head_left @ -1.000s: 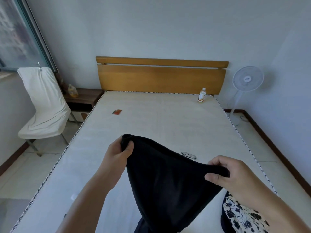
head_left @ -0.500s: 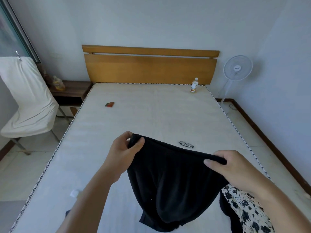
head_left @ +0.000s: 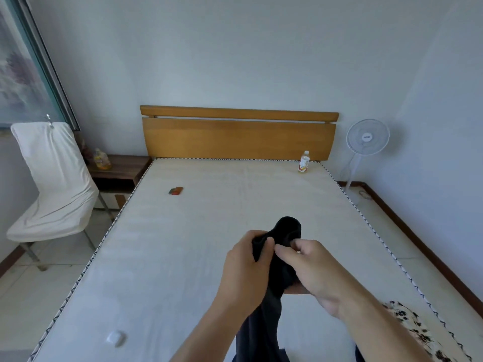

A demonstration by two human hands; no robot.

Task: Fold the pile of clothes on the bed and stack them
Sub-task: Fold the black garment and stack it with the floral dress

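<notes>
Black garment (head_left: 274, 262) held up over the bed (head_left: 209, 231), bunched between both hands, its tail hanging toward the lower frame edge; left hand (head_left: 245, 270) curled round one end, right hand (head_left: 311, 270) pinching the other; soft, light, limp, likely to sag, so best taken at the corners; floral garment (head_left: 415, 333) lies at near right; bottle (head_left: 304, 162) stands by headboard (head_left: 237, 137).

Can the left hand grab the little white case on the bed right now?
Probably not yet: the left hand grips the black garment together with the right hand. Nothing blocks the small white case.
</notes>
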